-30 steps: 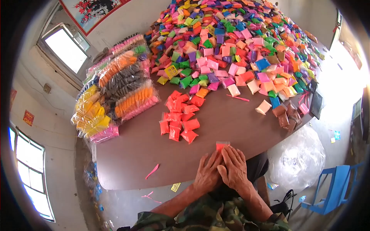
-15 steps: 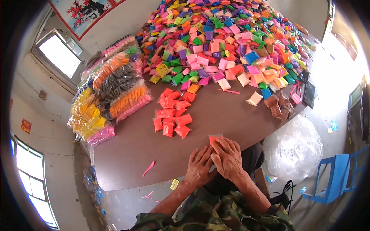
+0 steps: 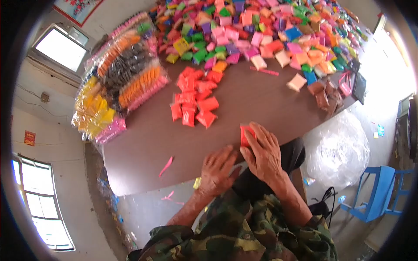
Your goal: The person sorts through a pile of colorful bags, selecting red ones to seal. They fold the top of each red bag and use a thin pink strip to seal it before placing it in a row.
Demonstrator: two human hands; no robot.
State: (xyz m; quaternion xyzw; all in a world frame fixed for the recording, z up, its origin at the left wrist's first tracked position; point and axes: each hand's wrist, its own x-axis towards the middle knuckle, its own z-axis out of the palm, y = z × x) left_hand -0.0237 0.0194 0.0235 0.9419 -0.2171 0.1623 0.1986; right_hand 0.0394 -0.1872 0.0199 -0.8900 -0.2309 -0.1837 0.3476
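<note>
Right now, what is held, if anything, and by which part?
Right hand covers the right side of a red packet; grip or mere press can't be told. Left hand: nothing visible.

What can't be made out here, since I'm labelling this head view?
Head view: right part of the red packet, hidden under the right hand.
Head view: palm of the left hand, hidden by its back.
Head view: top of the packet pile, cut off by the upper edge.
Head view: print on the yellow packet, too small and blurred.
</note>
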